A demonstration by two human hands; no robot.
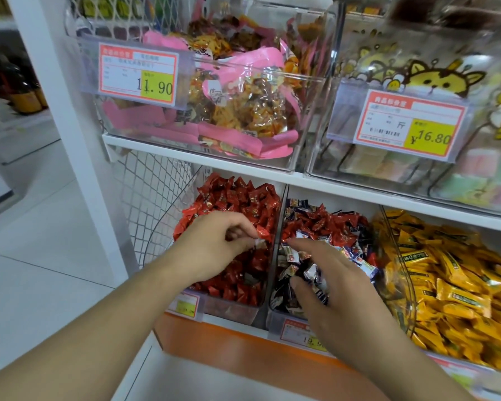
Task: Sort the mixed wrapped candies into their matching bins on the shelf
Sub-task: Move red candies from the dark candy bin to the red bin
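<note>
Two clear bins sit side by side on the lower shelf. The left bin [229,309] holds red wrapped candies [243,198]. The middle bin [275,316] holds dark blue and white candies [359,260] mixed with red candies [327,224]. My left hand [211,244] hovers over the left bin, its fingertips pinched on a small white-wrapped candy [259,242] beside a red one. My right hand [333,287] reaches into the middle bin, fingers spread and curled over blue and white candies; whether it grips one is unclear.
A third bin [402,285] to the right is full of yellow wrapped sweets. The upper shelf carries a clear bin of pink snack packs [214,111] and another with pastel sweets [417,169], each with price tags. A wire basket [154,204] hangs at the left.
</note>
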